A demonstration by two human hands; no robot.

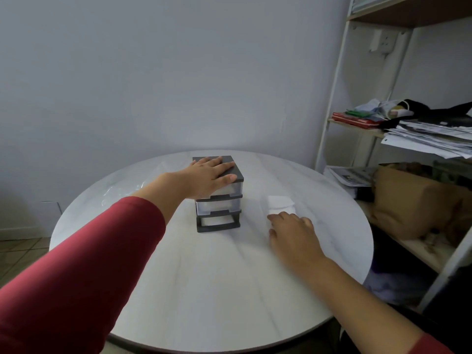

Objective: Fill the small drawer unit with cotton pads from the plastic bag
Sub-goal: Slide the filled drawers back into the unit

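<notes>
The small drawer unit (219,200) stands mid-table, with a dark grey frame, two translucent drawers in place and its bottom slot empty. My left hand (208,178) lies flat on its lid, fingers straight. To the right of the unit sits a white stack of cotton pads (279,203). My right hand (293,233) is at the stack's near end, knuckles up and fingers bent down over its edge; whether they grip it is hidden. A clear plastic bag (122,191) lies crumpled at the table's left, behind my left forearm.
The round white table (204,290) ends close to my body. A white-framed shelf (329,118) stands at the right with papers, a brown paper bag (413,205) and clutter. A plain wall is behind the table.
</notes>
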